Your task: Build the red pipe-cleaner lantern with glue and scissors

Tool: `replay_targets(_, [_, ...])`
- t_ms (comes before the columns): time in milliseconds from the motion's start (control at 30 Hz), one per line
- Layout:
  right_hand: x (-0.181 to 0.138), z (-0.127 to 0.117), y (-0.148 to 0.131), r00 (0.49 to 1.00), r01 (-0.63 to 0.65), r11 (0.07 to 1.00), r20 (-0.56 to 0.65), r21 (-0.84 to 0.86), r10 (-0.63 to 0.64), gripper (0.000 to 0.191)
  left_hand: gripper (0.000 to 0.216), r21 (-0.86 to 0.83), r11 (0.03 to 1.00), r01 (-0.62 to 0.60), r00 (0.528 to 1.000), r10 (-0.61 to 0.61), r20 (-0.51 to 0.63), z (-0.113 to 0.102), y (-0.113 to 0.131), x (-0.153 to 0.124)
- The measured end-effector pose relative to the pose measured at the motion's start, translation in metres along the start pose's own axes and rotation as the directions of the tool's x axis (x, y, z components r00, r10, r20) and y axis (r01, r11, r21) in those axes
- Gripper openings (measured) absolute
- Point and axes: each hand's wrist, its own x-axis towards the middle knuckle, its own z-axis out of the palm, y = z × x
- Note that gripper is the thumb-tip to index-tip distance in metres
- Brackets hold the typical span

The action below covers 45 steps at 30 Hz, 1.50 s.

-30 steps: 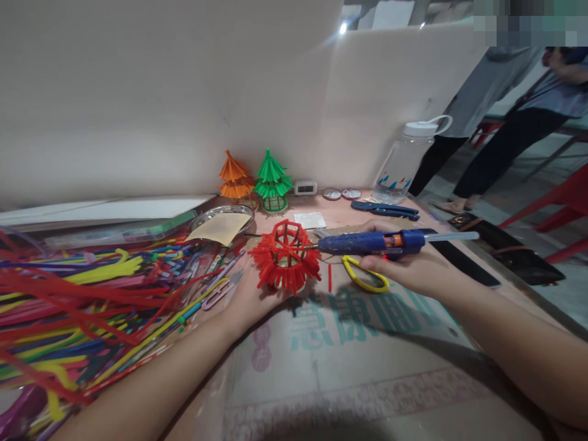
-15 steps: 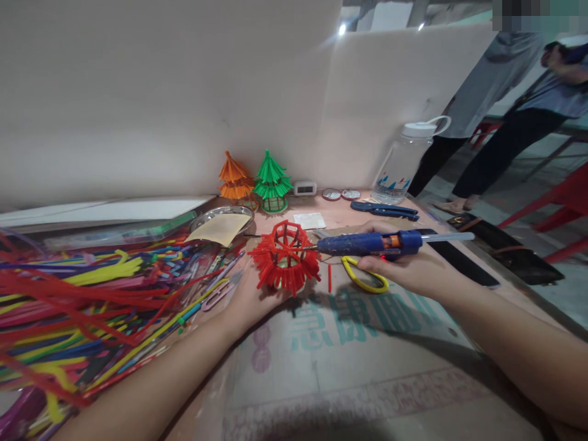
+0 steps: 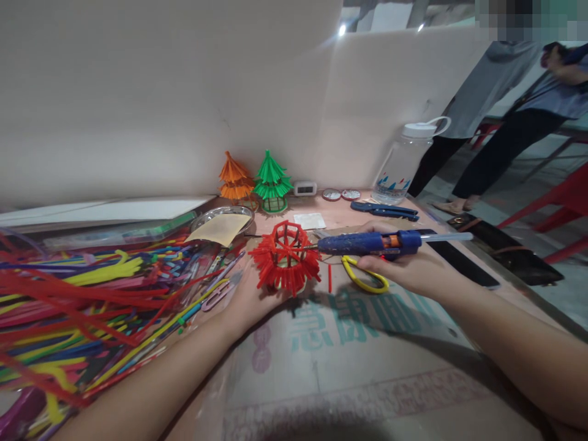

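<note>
My left hand (image 3: 250, 297) cups a red fringed straw lantern (image 3: 285, 257) from below and holds it just above the table. My right hand (image 3: 407, 269) is closed round a blue hot glue gun (image 3: 367, 243), which lies level with its nozzle touching the lantern's right side. A clear glue stick (image 3: 448, 236) juts from the gun's back end. Yellow-handled scissors (image 3: 365, 278) lie on the table under my right hand. A short red straw piece (image 3: 329, 277) lies beside them.
A heap of coloured straws (image 3: 82, 306) fills the left. A metal bowl with a yellow sheet (image 3: 223, 223), orange (image 3: 235, 176) and green (image 3: 272, 177) straw pagodas, a water bottle (image 3: 404, 162) and blue pliers (image 3: 386, 210) stand behind. Two people (image 3: 505, 116) stand at far right.
</note>
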Motion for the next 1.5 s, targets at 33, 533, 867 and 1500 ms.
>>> replay_targets(33, [0.000,0.000,0.000,1.000,0.002,1.000,-0.003,0.003,-0.002,0.025,0.040,0.002,1.000,0.000,1.000,0.000,0.001,0.000,0.000,0.000])
replay_targets(533, [-0.001,-0.001,0.004,1.000,-0.009,0.999,0.002,-0.045,0.009,0.029,0.037,0.020,1.000,-0.023,0.999,0.024,-0.038,0.002,-0.001,-0.001])
replay_targets(867, [-0.001,0.000,0.009,1.000,-0.002,0.999,0.001,-0.053,0.002,0.030,0.023,0.085,0.995,-0.060,0.997,0.064,-0.049,0.003,-0.002,0.001])
replay_targets(1500, [0.065,-0.003,0.073,0.961,-0.212,0.964,-0.215,-0.163,0.175,0.034,0.069,0.268,0.957,-0.114,0.991,0.091,0.097,-0.002,-0.008,0.000])
